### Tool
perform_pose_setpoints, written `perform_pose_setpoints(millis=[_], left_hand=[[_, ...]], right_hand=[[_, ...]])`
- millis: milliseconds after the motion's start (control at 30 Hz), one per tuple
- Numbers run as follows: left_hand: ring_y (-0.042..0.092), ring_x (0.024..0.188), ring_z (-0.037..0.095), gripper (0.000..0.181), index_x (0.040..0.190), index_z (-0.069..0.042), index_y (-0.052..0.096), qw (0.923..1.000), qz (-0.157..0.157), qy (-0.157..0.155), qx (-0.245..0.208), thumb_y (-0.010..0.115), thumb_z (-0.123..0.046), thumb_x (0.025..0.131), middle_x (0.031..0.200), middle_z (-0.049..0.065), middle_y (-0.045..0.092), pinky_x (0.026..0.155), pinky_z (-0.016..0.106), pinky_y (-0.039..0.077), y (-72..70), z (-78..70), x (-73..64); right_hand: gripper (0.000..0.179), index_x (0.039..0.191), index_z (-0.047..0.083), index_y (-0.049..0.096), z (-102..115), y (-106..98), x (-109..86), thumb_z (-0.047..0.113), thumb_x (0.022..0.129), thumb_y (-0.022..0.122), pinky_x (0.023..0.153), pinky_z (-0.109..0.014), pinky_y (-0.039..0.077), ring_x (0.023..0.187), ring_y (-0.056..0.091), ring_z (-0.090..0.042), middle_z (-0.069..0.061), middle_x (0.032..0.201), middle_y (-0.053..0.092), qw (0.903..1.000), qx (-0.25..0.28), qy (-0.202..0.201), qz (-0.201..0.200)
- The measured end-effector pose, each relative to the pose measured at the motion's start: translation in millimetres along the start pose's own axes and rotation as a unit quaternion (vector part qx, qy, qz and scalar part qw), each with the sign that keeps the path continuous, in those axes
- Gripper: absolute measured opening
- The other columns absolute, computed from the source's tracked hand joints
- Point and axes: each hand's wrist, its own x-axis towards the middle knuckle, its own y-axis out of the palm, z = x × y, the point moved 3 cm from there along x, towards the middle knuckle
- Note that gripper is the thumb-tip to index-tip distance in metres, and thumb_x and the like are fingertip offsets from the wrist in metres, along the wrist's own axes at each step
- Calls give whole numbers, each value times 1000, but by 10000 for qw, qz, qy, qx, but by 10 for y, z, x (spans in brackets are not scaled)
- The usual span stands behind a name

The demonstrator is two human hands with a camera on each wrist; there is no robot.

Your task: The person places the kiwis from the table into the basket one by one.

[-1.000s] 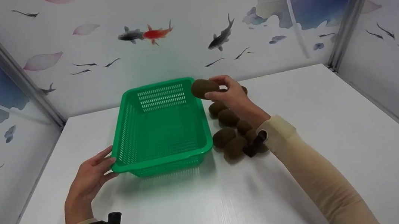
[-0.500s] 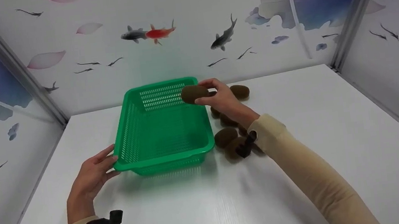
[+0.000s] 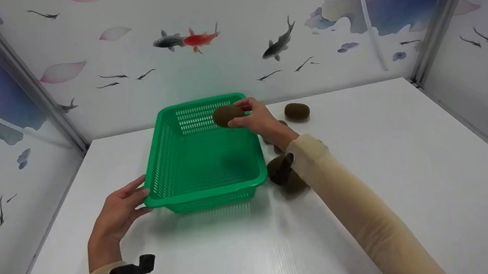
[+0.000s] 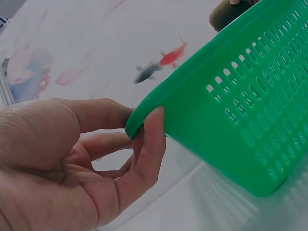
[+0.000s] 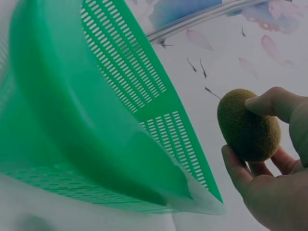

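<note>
A green plastic basket (image 3: 207, 195) with slotted walls stands on the white table, and no fruit shows inside it. My left hand (image 3: 117, 213) pinches its near left corner rim; in the left wrist view the thumb and fingers (image 4: 153, 139) grip the rim from both sides. Over the basket's far right part, my right hand (image 3: 260, 116) holds a brown fuzzy kiwi (image 3: 226, 116) between thumb and fingers. The right wrist view shows this kiwi (image 5: 248, 126) clearly. Several more kiwis (image 3: 294, 184) lie right of the basket, partly hidden under the right wrist and forearm.
One kiwi (image 3: 297, 111) lies apart near the table's back edge. Behind the white table (image 3: 221, 259) rises a wall panel (image 3: 227, 74) printed with fish and petals. Side panels stand left and right. A black wrist mount (image 3: 132, 267) sticks out from the left sleeve.
My right hand has carried the kiwi leftward, from beside the basket's right rim to over its inside. The left hand keeps its grip on the rim. The view has shifted slightly.
</note>
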Motion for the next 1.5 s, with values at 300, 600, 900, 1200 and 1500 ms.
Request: perform_pose_setpoints(millis=[300, 600, 900, 1200, 1500], left_hand=[[69, 98, 7, 65, 157, -4, 29, 9998, 144, 41, 102, 59, -22, 102, 141, 14, 55, 87, 24, 59, -9, -19, -32], [70, 99, 9, 66, 156, -4, 31, 9992, 342, 119, 174, 62, -21, 101, 137, 14, 58, 87, 26, 60, -8, -30, -45], [72, 96, 9, 66, 155, -2, 33, 9989, 362, 228, 213, 65, -18, 99, 123, 3, 66, 84, 28, 61, -2, -43, -64], [71, 98, 10, 68, 155, -5, 34, 9987, 346, 117, 358, 66, -22, 98, 129, 7, 64, 86, 27, 61, 2, -9, -77], [71, 99, 11, 67, 155, -7, 34, 9986, 336, 75, 397, 65, -23, 99, 132, 9, 62, 86, 28, 61, 13, -30, -69]], right_hand=[[62, 143, 9, 44, -36, 125, 142, 13, 90, 75, 110, -37, 49, 128, 53, -27, -13, 145, 48, 9972, 602, 424, 103], [62, 149, 3, 41, -60, 199, 230, 11, 94, 69, 108, -37, 51, 132, 54, -30, -17, 149, 46, 9954, 787, 493, 225], [63, 150, 3, 41, -72, 286, 287, 11, 94, 69, 107, -38, 51, 132, 54, -31, -19, 147, 48, 9952, 594, 701, 334], [59, 148, 3, 45, -173, 371, 315, 10, 94, 68, 108, -37, 51, 131, 55, -29, -16, 148, 49, 9919, 333, 1171, 376], [44, 134, -1, 57, -227, 423, 302, 10, 93, 70, 112, -42, 47, 126, 57, -27, -16, 140, 55, 9901, 113, 1310, 494]])
